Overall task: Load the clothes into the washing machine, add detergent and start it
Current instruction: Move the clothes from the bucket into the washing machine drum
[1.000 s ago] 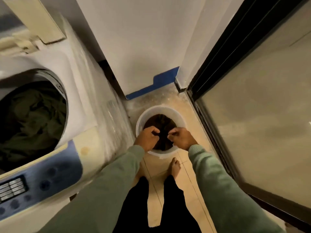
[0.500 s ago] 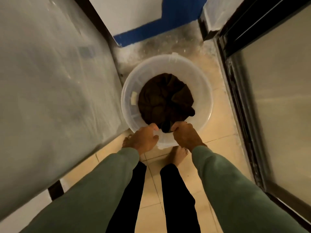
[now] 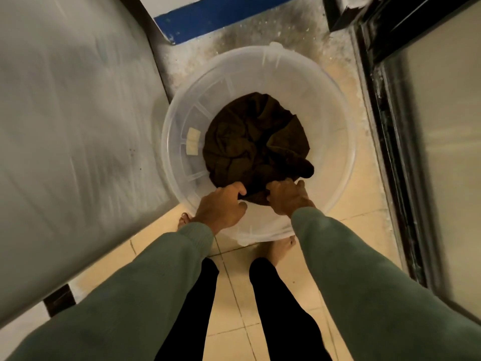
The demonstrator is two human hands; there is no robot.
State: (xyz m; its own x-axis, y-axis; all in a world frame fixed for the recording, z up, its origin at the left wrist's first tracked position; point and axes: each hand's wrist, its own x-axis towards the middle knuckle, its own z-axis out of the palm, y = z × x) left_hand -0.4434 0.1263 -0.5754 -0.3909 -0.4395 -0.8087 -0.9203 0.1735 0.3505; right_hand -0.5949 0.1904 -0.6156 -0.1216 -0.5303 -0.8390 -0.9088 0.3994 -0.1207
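Observation:
A dark brown garment (image 3: 250, 142) lies crumpled in the bottom of a translucent white plastic bucket (image 3: 330, 121) on the tiled floor. My left hand (image 3: 221, 207) grips the garment's near edge, fingers curled into the cloth. My right hand (image 3: 286, 196) grips the same near edge a little to the right. Both hands reach down inside the bucket at its near side. The washing machine's grey plastic-wrapped side (image 3: 78, 126) fills the left of the view; its drum opening is out of sight.
A dark-framed glass sliding door (image 3: 406, 152) runs along the right. A white wall with a blue base strip (image 3: 221, 14) stands behind the bucket. My bare feet (image 3: 281, 248) stand on beige tiles just in front of the bucket.
My head has dropped closer to the bucket, so the washer's top and drum have left the view. Both hands stay gripping the garment's near edge inside the bucket.

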